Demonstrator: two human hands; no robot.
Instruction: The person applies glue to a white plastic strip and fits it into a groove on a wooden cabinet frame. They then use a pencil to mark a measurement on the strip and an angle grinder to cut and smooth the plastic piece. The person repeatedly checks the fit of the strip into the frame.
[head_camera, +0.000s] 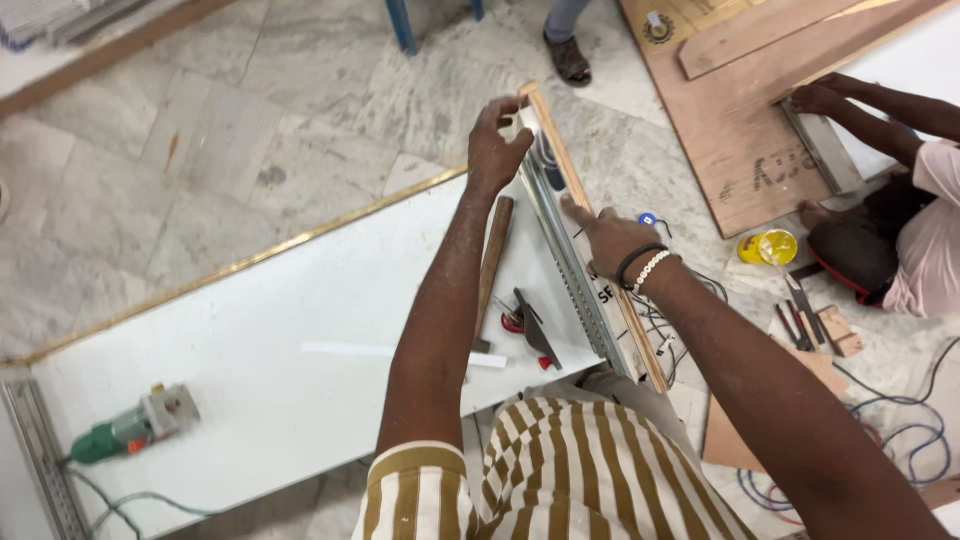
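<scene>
Nearest the camera, a brown-and-cream striped shirt (560, 470), both bare arms reaching out from it over a white board (250, 360) that serves as the surface, lying on a marble floor (200, 130). On the board: a green power tool (125, 428) at its near-left end, a thin white strip (400, 352), a wooden-handled hammer (492, 265), a small red-and-dark hand tool (525, 322). Along the board's right edge stands a wood-edged panel (590, 260) with a metal rail (565, 250) on its inner face; long axis runs away from the person, near-right to far-left. Right hand (612, 240), banded at the wrist, lies partway along it, fingers pressed flat on the top edge, forefinger stretched toward the far end. Left hand (497, 145) is the farther one, at the panel's far end, fingers closed in a pinch on a small pale piece (528, 120) at the corner. Farther right, cables, a yellow tin (772, 246), and another person's hand (818, 98) on a brown plywood sheet (730, 120). A sandalled foot (568, 58) beyond.
</scene>
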